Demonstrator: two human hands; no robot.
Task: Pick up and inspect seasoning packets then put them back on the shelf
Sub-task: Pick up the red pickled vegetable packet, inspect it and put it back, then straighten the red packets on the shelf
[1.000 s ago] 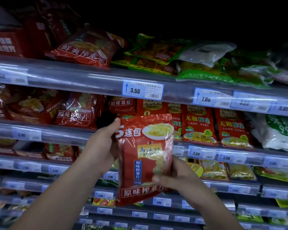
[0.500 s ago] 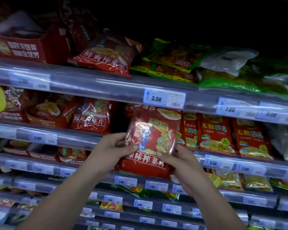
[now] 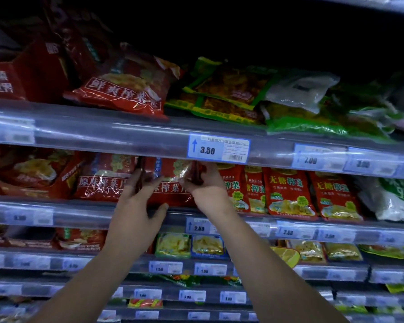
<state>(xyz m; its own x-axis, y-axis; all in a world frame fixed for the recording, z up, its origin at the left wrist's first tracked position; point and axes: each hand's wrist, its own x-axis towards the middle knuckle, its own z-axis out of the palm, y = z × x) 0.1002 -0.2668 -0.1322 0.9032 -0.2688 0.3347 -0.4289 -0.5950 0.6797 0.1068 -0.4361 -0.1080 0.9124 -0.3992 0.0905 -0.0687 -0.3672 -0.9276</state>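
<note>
Packet (image 3: 173, 190) on the shelf (image 3: 75, 209)
Price tag (image 3: 218, 149) at its 1 o'clock, a second packet (image 3: 100, 183) at its 9 o'clock.

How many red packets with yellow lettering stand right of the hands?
4 side by side: first red packet beside the right hand, then second, third, fourth rightward. More may hide behind.
</note>
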